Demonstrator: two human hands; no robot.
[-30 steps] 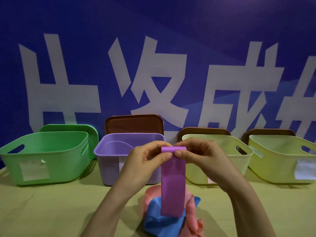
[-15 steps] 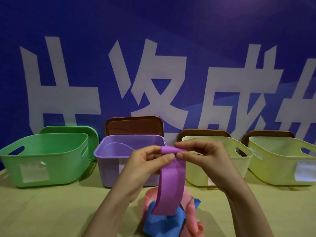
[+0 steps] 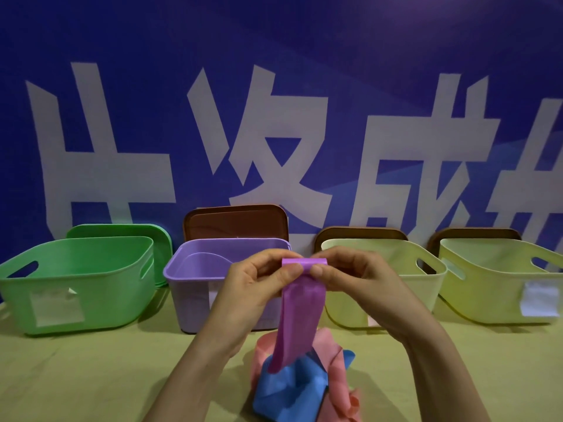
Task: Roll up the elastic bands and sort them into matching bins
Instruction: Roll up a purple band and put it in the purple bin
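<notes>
Purple band (image 3: 300, 315) rolled shorter, left hand (image 3: 253, 287), right hand (image 3: 359, 284) pinching it, purple bin (image 3: 195, 266) behind

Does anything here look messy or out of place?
The white label on the green bin seems peeled at one corner. A pink band and blue band lie crumpled on the table.

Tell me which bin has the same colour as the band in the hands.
The purple bin, second from the left; the others are green or pale yellow.

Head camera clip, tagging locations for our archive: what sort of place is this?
Likely a staged demo booth: blue printed backdrop with white characters, plastic bins lined up, yellow-green cloth-covered table.
</notes>
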